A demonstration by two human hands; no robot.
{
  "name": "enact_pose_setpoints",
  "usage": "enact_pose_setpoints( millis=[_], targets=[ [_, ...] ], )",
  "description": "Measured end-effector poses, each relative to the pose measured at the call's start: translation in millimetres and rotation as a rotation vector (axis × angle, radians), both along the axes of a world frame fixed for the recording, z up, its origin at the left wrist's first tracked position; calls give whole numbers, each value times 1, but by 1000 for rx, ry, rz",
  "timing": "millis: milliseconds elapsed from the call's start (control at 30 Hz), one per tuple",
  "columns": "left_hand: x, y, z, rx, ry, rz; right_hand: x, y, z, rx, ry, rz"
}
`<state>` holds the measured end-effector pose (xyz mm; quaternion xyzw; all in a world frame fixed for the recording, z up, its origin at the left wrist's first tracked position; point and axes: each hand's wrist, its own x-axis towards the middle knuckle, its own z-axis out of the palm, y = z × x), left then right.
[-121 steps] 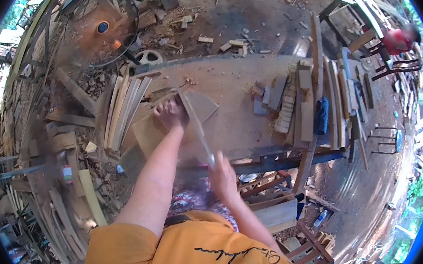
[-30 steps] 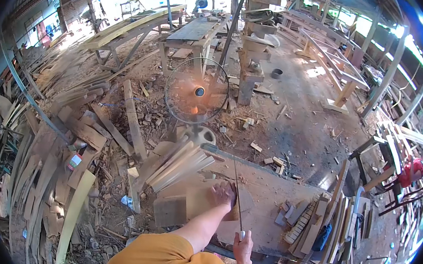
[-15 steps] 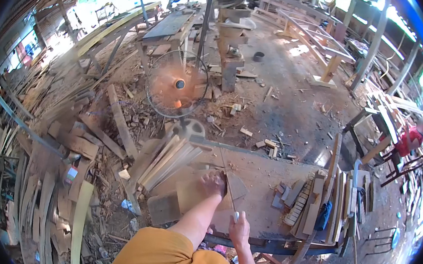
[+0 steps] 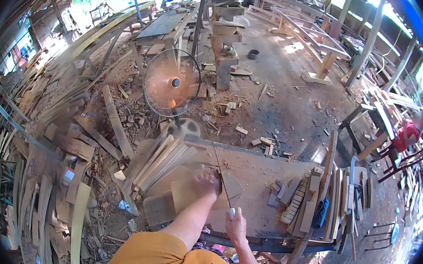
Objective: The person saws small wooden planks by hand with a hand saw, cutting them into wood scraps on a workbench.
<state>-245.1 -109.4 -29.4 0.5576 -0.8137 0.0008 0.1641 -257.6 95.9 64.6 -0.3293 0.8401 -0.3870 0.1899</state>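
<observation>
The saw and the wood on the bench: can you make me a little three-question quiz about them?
1. True or false: the left hand presses flat on a wooden board.
2. Which hand grips the saw by its handle? A) left B) right C) neither
3. Fill in: a round ____ stands on the floor beyond the workbench.

Key: 1 true. 2 B, the right hand holds it. 3 fan.
</observation>
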Motion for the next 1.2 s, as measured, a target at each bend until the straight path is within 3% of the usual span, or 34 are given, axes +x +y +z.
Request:
enact_pose_setpoints(
  millis=[267, 333, 467, 567, 767, 933, 1000, 1100, 1133, 1167, 1200],
  targets=[
    [0, 1, 13, -3, -92, -1, 17, 28, 28, 77, -41, 45],
    [-3, 6, 39, 292, -212, 26, 18, 47, 23, 112, -61, 46],
    [-2, 6, 20, 106, -37, 5, 2, -7, 9, 60, -61, 0],
    [-5, 8, 27, 102, -62, 31, -3, -18, 4, -4, -22, 3],
    [-1, 9, 19, 41, -80, -157, 13, -2, 18, 16, -101, -19],
    [-3, 6, 20, 48, -57, -131, 19, -5, -1, 7, -48, -35],
    [0, 4, 10, 151, -243, -87, 20, -4, -14, -12, -5, -56],
    [-1, 1, 12, 300, -259, -64, 15, -1, -18, -114, 19, -53],
    [-3, -4, -15, 295, -296, -31, 11, 3, -20, -89, -15, -45],
    [2, 5, -8, 3, -108, -120, 9, 4, -10, -81, -18, -49],
    [6, 7, -6, -42, -120, -143, 9, 2, -1, -72, -28, -49]
  ],
)
